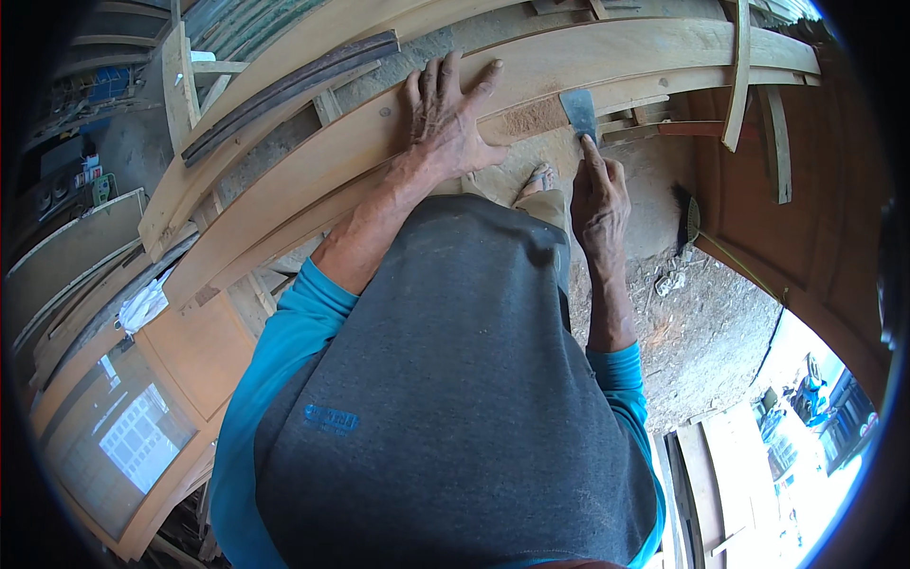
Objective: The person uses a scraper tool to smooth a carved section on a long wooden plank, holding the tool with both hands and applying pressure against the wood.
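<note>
A long pale wooden board [621,52] curves across the view in front of me. My left hand [450,123] lies on it with fingers spread, holding nothing. In my right hand [602,194] is a putty knife [579,110], its index finger stretched along the tool towards the blade. The wide grey blade rests at the board's near side, its edge beside a rough reddish-brown patch [533,119] that looks like filler or wood dust. That patch lies between my two hands. The handle is mostly hidden in my right fist.
Behind the board runs another plank with a dark strip [294,95] on it. A narrow upright slat [737,76] crosses the board's right end. Brown door panels [806,199] stand at right. A glazed wooden frame [133,436] leans at lower left. My sandalled foot [540,178] shows below the board.
</note>
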Demonstrator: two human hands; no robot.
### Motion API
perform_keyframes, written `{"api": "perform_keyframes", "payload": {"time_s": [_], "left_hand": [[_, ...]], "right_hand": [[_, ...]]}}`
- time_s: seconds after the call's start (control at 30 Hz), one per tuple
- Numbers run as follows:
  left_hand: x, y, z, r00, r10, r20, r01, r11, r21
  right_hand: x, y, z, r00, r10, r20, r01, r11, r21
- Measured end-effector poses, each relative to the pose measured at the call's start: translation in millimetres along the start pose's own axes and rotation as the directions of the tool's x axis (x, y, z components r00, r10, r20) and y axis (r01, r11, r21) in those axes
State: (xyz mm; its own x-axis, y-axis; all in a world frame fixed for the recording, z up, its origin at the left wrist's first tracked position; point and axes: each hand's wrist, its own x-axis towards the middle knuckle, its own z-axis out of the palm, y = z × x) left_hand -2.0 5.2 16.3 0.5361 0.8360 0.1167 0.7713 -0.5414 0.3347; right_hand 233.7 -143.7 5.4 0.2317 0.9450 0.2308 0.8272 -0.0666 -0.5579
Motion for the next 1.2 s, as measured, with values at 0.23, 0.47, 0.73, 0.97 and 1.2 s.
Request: {"api": "perform_keyframes", "payload": {"time_s": [0.23, 0.47, 0.73, 0.97, 1.2], "left_hand": [[0, 1, 0, 1.000, -0.004, 0.006, 0.004, 1.000, 0.000], [0, 0, 2, 1.000, -0.001, 0.006, 0.001, 1.000, 0.004], [1, 1, 2, 1.000, -0.006, 0.013, 0.005, 1.000, 0.012], [1, 1, 1, 1.000, 0.000, 0.006, -0.001, 1.000, 0.015], [1, 1, 0, 1.000, 0.002, 0.011, -0.003, 1.000, 0.019]], "right_hand": [[-9, -3, 10, 0.995, 0.040, 0.086, -0.041, 0.999, 0.013], [-15, -17, 16, 0.993, 0.044, 0.110, -0.050, 0.997, 0.053], [-16, -24, 18, 0.998, 0.000, 0.069, -0.003, 0.999, 0.050], [-14, -7, 14, 0.999, 0.040, 0.023, -0.038, 0.998, -0.052], [-1, -9, 7, 0.995, 0.100, 0.020, -0.099, 0.995, -0.028]]}}
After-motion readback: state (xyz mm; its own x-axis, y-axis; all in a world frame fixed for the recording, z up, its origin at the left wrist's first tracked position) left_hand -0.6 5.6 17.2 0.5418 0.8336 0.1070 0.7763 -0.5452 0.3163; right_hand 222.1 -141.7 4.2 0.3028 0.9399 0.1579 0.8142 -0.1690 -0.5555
